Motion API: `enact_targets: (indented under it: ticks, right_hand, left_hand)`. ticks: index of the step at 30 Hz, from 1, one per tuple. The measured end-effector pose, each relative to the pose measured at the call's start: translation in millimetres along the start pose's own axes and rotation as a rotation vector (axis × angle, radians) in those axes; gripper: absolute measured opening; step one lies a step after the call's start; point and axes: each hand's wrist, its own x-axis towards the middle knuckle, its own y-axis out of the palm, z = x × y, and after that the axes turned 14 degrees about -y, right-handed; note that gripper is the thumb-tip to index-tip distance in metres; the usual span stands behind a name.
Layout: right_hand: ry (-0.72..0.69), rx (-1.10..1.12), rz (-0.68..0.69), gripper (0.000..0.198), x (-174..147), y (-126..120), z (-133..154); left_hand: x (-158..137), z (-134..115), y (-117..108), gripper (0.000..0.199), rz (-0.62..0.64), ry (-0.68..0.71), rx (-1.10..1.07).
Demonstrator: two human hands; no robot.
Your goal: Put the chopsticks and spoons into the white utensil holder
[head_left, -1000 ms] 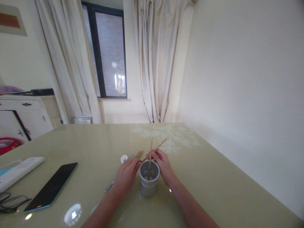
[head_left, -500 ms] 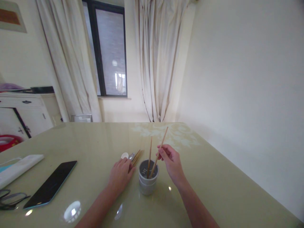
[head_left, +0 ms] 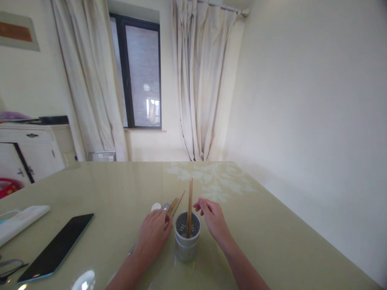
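A grey cylindrical utensil holder [head_left: 186, 249] with holes in its bottom stands upright on the table. Two wooden chopsticks [head_left: 189, 201] lean together inside it. Just right of its rim is my right hand [head_left: 213, 219], fingers loosely curled and apart, holding nothing. My left hand [head_left: 155, 231] rests to the left of the holder, its fingers wrapped over a small bundle of chopsticks [head_left: 173, 205]. One chopstick of the bundle slants away from the others by the thumb. Beyond the fingers show a white spoon bowl [head_left: 156, 206] and a metal spoon [head_left: 166, 206]; their handles are mostly hidden under the hand.
The glossy table [head_left: 272, 241] meets a wall on the right. On the left lie a dark tablet [head_left: 59, 247], a white box-like item [head_left: 22, 221] and eyeglasses [head_left: 12, 266]. Curtains [head_left: 205, 80] and a window [head_left: 142, 76] stand behind the table.
My right hand has let go of a chopstick, which now stands beside the other in the holder. One chopstick by my left hand has swung away from its bundle. The view has tilted up slightly.
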Motion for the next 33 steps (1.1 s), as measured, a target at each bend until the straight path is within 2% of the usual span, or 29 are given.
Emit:
enact_targets:
  ticks: [5, 9, 12, 14, 15, 19, 21, 22, 25, 28, 33]
  right_hand:
    - [0.138, 0.197, 0.091, 0.059, -1, 15, -12]
    - [0.231, 0.446, 0.114, 0.052, -5, 27, -5]
    - [0.251, 0.490, 0.080, 0.051, -4, 28, -2]
    - [0.198, 0.447, -0.026, 0.050, 2, 21, -2]
    - [0.150, 0.407, -0.120, 0.050, 6, 14, -2]
    - [-0.106, 0.246, -0.582, 0.047, 23, -32, 1]
    - [-0.185, 0.261, -0.717, 0.046, 27, -53, 7]
    - [-0.203, 0.280, -0.732, 0.045, 27, -60, 10]
    - [-0.213, 0.332, -0.658, 0.042, 24, -62, 22]
    - [-0.171, 0.341, -0.485, 0.041, 18, -44, 31]
    - [-0.070, 0.187, -0.193, 0.044, 8, -12, 33]
  left_hand:
    - [-1, -5, 2, 0.030, -0.005, -0.012, -0.241]
    - [-3, -5, 9, 0.024, -0.009, 0.079, -0.331]
    - [-1, -3, 14, 0.028, -0.026, 0.159, -0.399]
    - [2, -1, 14, 0.030, -0.069, 0.172, -0.421]
    - [4, 1, 14, 0.031, -0.095, 0.159, -0.413]
    - [9, 12, 9, 0.030, -0.128, 0.059, -0.195]
    - [10, 16, 8, 0.027, -0.104, 0.017, -0.052]
    - [10, 17, 8, 0.026, -0.088, -0.001, 0.001]
    - [10, 18, 8, 0.024, -0.037, -0.022, 0.074]
    - [9, 18, 8, 0.023, -0.022, -0.033, 0.082]
    - [8, 21, 6, 0.022, -0.032, -0.091, 0.082]
